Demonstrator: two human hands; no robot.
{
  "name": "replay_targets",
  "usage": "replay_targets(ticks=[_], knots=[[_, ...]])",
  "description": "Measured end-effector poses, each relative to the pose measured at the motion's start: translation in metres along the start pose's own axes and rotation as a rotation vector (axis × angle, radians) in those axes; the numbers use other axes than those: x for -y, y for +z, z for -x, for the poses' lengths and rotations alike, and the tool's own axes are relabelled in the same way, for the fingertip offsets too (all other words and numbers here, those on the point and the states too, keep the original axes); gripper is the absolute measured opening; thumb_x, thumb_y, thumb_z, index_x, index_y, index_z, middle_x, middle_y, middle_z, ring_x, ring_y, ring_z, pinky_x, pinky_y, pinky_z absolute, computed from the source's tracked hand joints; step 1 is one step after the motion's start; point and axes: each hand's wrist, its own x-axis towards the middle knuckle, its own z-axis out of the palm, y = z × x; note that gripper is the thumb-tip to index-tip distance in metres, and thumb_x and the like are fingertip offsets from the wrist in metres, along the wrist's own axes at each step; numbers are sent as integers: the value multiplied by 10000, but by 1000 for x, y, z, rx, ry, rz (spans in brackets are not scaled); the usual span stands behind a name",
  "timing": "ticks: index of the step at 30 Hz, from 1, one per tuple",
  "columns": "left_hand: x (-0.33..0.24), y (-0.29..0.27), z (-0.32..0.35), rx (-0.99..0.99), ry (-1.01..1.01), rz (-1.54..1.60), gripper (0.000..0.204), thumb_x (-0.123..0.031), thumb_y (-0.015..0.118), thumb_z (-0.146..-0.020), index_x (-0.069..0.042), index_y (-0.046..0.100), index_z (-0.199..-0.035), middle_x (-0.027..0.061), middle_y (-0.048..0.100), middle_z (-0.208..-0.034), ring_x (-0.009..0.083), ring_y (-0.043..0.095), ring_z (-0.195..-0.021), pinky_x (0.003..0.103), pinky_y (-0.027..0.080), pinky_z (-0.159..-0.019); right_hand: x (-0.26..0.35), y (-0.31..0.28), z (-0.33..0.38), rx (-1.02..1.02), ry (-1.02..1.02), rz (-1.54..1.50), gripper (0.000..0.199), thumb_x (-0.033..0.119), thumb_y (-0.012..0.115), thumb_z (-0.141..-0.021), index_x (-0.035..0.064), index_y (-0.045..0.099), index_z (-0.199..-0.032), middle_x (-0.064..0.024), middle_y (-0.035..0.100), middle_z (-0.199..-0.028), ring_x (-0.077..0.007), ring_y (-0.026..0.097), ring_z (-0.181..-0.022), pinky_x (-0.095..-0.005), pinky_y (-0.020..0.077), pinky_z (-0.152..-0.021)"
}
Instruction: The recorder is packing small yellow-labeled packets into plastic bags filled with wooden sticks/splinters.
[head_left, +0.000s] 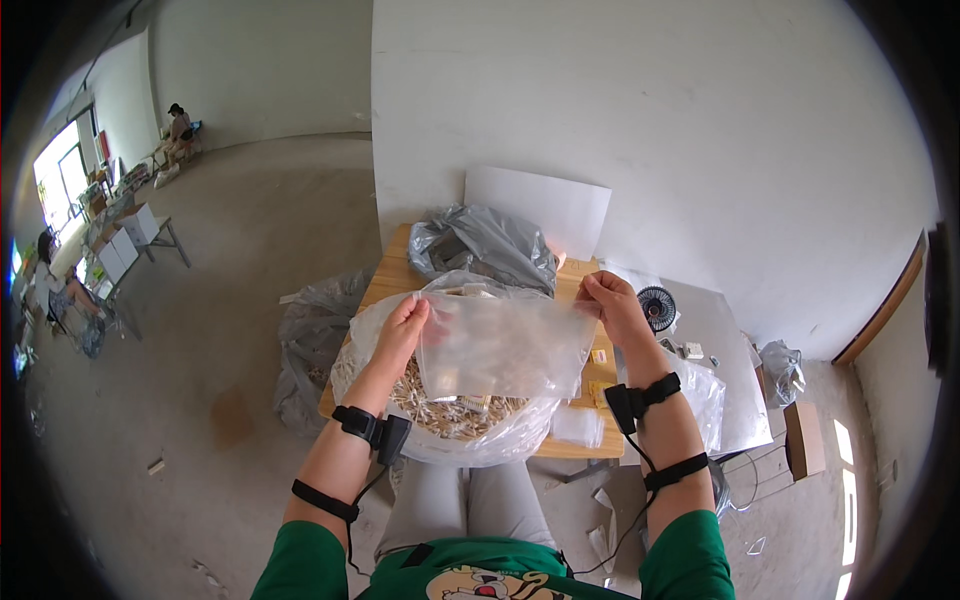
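Note:
A frosted clear plastic bag is stretched flat between my two hands, above the table. My left hand pinches its upper left corner, and my right hand pinches the upper right one. Beneath it sits a large open clear plastic sack filled with many small thin pale pieces, too small to name. The held bag covers part of that sack. A stack of flat clear bags lies on the wooden table, below my right hand.
Behind the sack is a grey plastic bag, with a white board against the wall. On the metal table to the right stands a small black fan. Another filled bag rests on the floor at left. Two people sit far left.

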Motion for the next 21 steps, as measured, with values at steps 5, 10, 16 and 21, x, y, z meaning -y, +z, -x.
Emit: replay_targets(ticks=[5,10,16,21], knots=[[-11,11,7,-146,33,94,237,-279,474,-969,-73,559,-888,-65,461,-710,27,414,-623,194,371,-543,-20,12,6,-27,16,-81,205,223,536,-937,22,559,-905,-72,622,-791,-151,632,-674,-250,524,-604],[3,-19,2,-57,-9,-39,246,-281,441,-976,-55,535,-998,33,599,-858,118,609,-750,284,521,-666,-47,15,10,-121,19,-8,185,190,539,-933,16,550,-870,-67,605,-734,-148,611,-592,-253,522,-544],[-24,-2,9,134,-268,376,460,-405,514,-922,-55,422,-1206,104,603,-1068,192,613,-973,336,533,-782,-41,11,5,-319,-148,-113,160,173,527,-936,36,529,-854,-28,549,-657,-115,536,-531,-258,510,-549],[12,22,40,76,-305,123,375,-336,572,-904,-44,496,-1126,77,611,-991,171,623,-882,335,547,-707,-46,1,12,-387,-139,-137,171,196,510,-945,36,520,-887,-33,550,-667,-127,530,-521,-286,517,-564]])
